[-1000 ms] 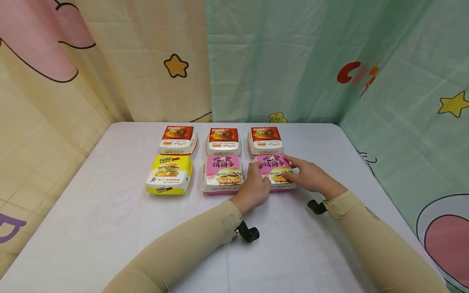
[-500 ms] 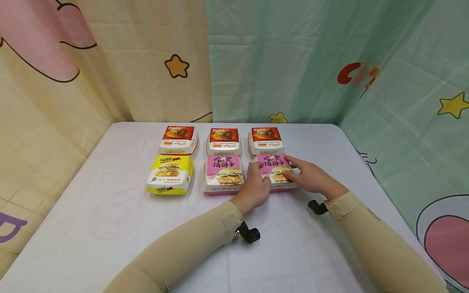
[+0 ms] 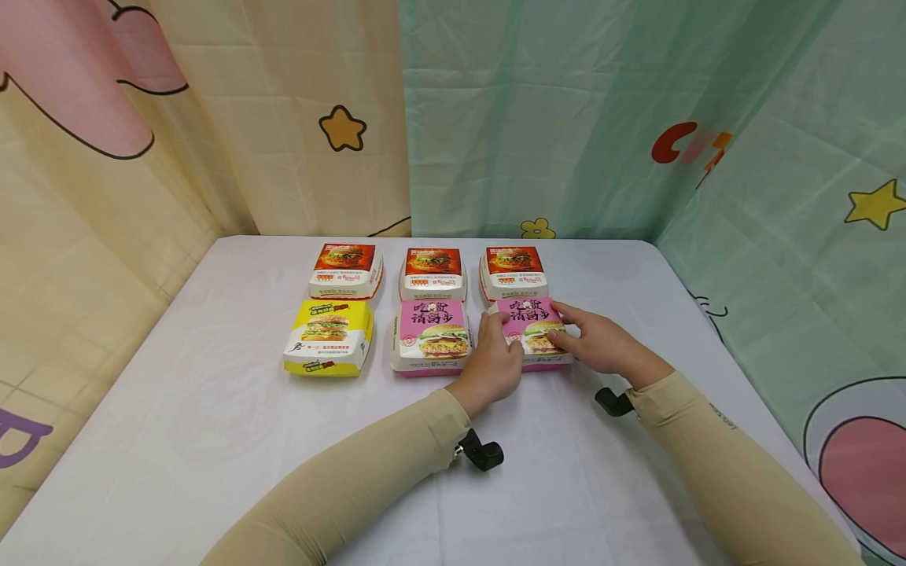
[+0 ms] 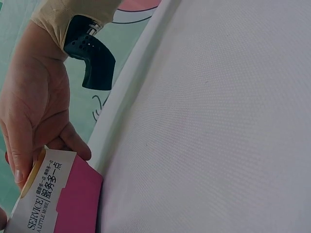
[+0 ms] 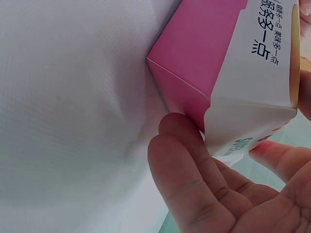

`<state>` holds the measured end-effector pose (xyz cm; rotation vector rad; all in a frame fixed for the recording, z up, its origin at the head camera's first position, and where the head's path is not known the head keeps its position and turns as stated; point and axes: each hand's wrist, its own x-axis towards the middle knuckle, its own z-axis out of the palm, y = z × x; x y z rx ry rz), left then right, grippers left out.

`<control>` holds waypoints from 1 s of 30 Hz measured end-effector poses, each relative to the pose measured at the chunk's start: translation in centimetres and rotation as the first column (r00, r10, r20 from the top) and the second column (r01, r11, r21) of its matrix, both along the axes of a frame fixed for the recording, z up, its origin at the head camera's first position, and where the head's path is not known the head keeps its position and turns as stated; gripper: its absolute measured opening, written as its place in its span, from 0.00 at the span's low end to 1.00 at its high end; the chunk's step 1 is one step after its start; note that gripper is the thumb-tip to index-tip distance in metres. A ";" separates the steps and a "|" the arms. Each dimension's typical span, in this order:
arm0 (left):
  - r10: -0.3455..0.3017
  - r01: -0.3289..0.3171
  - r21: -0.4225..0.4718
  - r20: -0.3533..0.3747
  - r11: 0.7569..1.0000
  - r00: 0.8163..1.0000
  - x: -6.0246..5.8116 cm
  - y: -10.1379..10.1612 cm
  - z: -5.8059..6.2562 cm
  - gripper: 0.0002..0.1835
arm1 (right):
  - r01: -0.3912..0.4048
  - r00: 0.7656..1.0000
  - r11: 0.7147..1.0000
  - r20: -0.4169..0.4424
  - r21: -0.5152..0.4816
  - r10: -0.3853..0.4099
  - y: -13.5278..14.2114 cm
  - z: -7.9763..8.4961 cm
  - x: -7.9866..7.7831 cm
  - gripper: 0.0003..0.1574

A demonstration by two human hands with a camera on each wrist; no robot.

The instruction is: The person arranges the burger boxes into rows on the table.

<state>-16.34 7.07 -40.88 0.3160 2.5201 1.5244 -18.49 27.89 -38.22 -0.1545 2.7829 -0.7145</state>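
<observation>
Both my hands are at the right-hand pink burger box [image 3: 525,314], which rests on the table. My left hand [image 3: 493,362] holds its left side, with the thumb near the front edge. On the opposite side my right hand [image 3: 598,339] grips it, thumb on the lid. In the right wrist view, fingertips [image 5: 177,160] lie along the side of the pink burger box [image 5: 192,53]. The left wrist view shows my right hand beyond the box's pink front [image 4: 80,194]; most of my left hand is out of that view.
A second pink burger box [image 3: 432,334] is left of my left hand, and a yellow burger box [image 3: 327,338] farther left. Behind them stand three red-and-white burger boxes [image 3: 433,273] in a row. Curtains [image 3: 538,118] border the white table [image 3: 233,440].
</observation>
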 end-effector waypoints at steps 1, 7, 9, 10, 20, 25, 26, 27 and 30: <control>0.000 0.000 0.004 -0.004 1.000 1.000 0.0 0.0 0.0 0.29 | -0.005 1.000 1.000 -0.005 -0.001 0.005 0.0 0.0 0.1 0.48; -0.008 0.008 0.013 -0.008 1.000 1.000 0.0 -0.1 0.0 0.29 | -0.019 1.000 1.000 -0.009 -0.005 0.018 0.0 0.1 0.3 0.48; -0.013 0.013 0.013 -0.005 1.000 1.000 0.0 -0.1 0.0 0.30 | -0.017 1.000 1.000 -0.007 -0.008 0.017 0.0 0.2 0.3 0.48; -0.014 0.014 0.010 -0.004 1.000 1.000 0.0 -0.1 0.0 0.30 | -0.017 1.000 1.000 -0.006 -0.007 0.017 0.0 0.2 0.3 0.47; -0.015 0.015 -0.014 0.004 1.000 1.000 0.0 0.1 -0.3 0.31 | -0.011 1.000 1.000 -0.010 -0.004 0.011 0.0 -0.1 0.1 0.46; -0.010 0.010 -0.011 0.001 1.000 1.000 0.0 0.0 -0.3 0.31 | -0.011 1.000 1.000 -0.008 0.002 0.011 0.0 -0.1 0.1 0.47; -0.009 0.009 -0.009 0.001 1.000 1.000 0.0 0.0 -0.3 0.31 | -0.009 1.000 1.000 -0.007 0.001 0.009 0.0 -0.1 0.1 0.47; -0.010 0.010 -0.008 0.000 1.000 1.000 0.0 0.0 -0.2 0.31 | -0.010 1.000 1.000 -0.008 0.003 0.010 0.0 -0.1 0.1 0.47; -0.013 0.013 -0.007 -0.006 1.000 1.000 0.1 0.0 -0.1 0.31 | -0.008 1.000 1.000 -0.008 0.001 0.008 -0.1 -0.1 0.2 0.47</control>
